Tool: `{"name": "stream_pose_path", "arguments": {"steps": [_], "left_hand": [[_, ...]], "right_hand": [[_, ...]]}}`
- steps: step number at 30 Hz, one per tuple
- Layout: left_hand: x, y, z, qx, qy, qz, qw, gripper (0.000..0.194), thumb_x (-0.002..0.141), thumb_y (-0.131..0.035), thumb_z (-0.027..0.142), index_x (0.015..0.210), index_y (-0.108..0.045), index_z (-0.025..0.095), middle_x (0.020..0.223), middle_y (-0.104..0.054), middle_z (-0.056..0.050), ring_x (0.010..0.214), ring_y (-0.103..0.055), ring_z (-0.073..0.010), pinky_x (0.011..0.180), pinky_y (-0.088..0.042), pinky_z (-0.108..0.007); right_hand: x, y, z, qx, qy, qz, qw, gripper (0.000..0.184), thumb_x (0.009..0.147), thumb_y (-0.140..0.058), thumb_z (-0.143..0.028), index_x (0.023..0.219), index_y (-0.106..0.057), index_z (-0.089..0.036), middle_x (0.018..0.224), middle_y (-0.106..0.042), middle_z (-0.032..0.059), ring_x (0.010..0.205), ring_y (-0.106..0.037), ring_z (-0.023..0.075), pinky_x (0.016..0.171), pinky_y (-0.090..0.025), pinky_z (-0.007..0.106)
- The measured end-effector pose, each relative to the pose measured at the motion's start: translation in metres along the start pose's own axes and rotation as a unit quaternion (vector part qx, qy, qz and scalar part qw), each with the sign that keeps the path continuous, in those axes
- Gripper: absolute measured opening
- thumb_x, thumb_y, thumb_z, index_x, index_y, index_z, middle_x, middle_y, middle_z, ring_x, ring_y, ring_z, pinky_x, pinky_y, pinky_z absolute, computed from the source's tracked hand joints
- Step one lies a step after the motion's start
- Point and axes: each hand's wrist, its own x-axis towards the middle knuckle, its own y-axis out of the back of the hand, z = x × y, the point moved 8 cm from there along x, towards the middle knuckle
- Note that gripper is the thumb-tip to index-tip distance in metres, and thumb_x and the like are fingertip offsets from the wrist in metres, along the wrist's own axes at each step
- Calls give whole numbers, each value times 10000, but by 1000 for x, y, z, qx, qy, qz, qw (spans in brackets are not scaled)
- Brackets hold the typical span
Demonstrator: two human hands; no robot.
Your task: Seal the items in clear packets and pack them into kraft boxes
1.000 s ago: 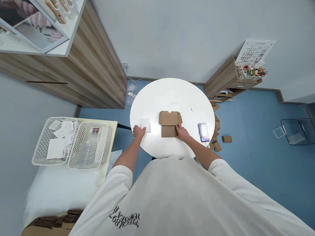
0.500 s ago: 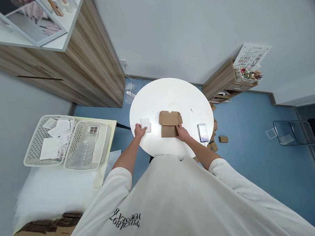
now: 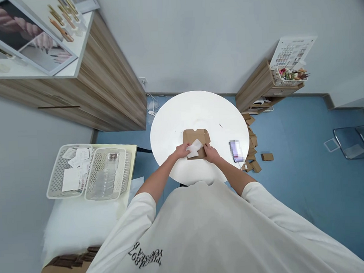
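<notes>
A small brown cardboard box (image 3: 196,134) lies on the white round table (image 3: 195,107), its lid folded back on the far side. My left hand (image 3: 182,150) pinches a thin white translucent sheet or pouch (image 3: 194,148) and holds it over the near part of the box, hiding much of the inside. I cannot tell whether the white piece touches the bottom. My right hand (image 3: 211,153) is closed on the box's right wall, fingers at its edge.
A phone (image 3: 236,151) with a cable lies on the table's right side. Brown boxes (image 3: 252,139) are piled on the floor beyond. At left, a side table carries white baskets (image 3: 89,174) and a white, fluffy-looking heap (image 3: 83,223). A wooden cabinet (image 3: 113,75) stands behind.
My left hand has carried the white piece from the table's left side rightward to over the box. My right hand stays at the box's right wall. The view has shifted slightly.
</notes>
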Motion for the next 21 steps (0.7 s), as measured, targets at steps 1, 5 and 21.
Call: {"name": "stream_pose_path", "arguments": {"steps": [1,5,21], "left_hand": [[5,-9,2,42,1,-30,999,295,722,-702,227,983,-568,262,937,-690,4,976,-651,-265,1021,-400,-451],[24,-41,9,148,-7,-94,985,314,761,-649,199,1050,-563,288,962,-705,-4,1038,-645,-300,1050,-346,-503],[-11,-103,38,322,-116,-22,939,382,936,-474,158,1305,-566,189,1354,-559,-177,1283,-501,-339,1089,-308,-495]], "right_hand": [[0,0,1,3,-1,1,1000,842,789,-767,-270,1488,-299,-233,1496,-376,158,1109,-571,299,871,-483,378],[-2,0,4,15,-4,6,1000,831,794,-756,-261,1490,-304,-240,1500,-383,150,1126,-568,308,879,-480,381],[-3,0,6,7,1,15,1000,893,803,-764,-265,1534,-253,-235,1528,-371,166,1132,-563,307,888,-469,379]]}}
